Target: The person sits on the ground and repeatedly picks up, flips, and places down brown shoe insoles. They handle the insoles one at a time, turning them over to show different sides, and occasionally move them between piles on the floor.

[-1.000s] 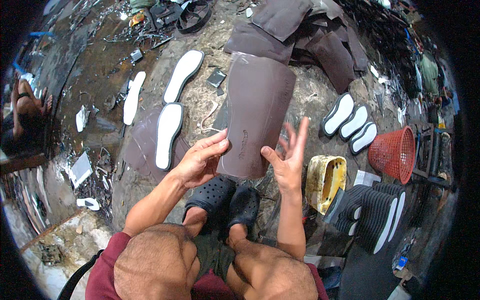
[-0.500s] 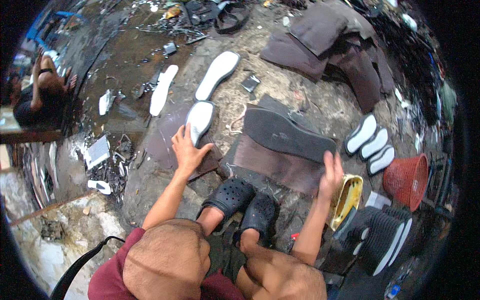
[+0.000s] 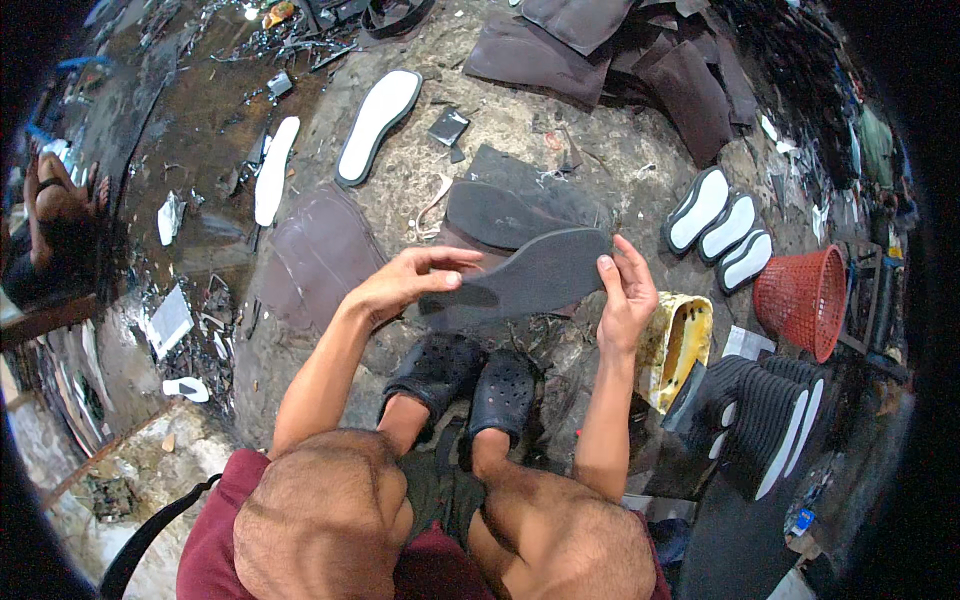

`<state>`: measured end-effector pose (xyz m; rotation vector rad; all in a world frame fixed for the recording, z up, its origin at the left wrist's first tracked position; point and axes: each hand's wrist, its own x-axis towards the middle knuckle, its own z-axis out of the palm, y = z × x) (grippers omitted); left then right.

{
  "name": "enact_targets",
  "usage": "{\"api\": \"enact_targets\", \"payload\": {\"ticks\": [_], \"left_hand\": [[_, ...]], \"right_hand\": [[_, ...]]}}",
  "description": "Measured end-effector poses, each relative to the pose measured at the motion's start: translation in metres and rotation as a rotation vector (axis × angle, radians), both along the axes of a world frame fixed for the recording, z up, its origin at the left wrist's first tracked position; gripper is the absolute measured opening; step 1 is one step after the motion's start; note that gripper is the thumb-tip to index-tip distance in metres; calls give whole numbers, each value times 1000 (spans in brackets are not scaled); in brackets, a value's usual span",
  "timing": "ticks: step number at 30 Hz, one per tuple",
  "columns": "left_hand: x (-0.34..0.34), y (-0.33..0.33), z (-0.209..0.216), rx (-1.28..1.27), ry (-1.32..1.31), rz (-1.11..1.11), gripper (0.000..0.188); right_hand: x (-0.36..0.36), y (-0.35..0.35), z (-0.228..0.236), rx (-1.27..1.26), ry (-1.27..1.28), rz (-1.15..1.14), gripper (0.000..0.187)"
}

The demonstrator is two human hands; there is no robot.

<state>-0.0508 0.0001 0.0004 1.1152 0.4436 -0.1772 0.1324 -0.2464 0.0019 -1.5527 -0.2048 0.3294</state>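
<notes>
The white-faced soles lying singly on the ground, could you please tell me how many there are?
5. Two lie upper left: a large sole and a narrow sole. Three sit side by side beside the red basket. The stack at lower right may hide more.

A dark grey, sole-shaped rubber cutout [image 3: 530,282] is held flat and nearly level above the stony ground, its narrower heel end at the left, its rounded toe end at the right.

Sole [image 3: 530,280]: dark grey. Basket [image 3: 803,299]: red mesh. Tin [image 3: 678,345]: yellow. Clogs [image 3: 470,380]: black, perforated. Shorts [image 3: 240,520]: maroon.
</notes>
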Motion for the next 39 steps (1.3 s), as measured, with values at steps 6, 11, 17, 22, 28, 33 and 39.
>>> {"api": "enact_targets", "payload": {"ticks": [6,11,17,22,28,33,39], "left_hand": [[-15,-24,-74,1283,166,245,52],[5,14,-84,1340,-437,-293,41],[75,51,-82,1059,-122,-492,30],[116,71,-86,724,168,-631,35],[103,66,-83,685,154,-640,39],[68,51,-76,277,232,-251,44],[5,-13,-70,225,291,367,37]], "right_hand": [[2,-39,-24,99,186,-480,41],[4,-54,-17,160,276,-619,43],[11,-56,-5,158,281,-628,42],[8,-36,-3,153,250,-595,43],[13,-37,-6,152,277,-562,43],[13,-37,-27,126,291,-434,42],[-12,-38,-70,-30,267,-139,40]]}}
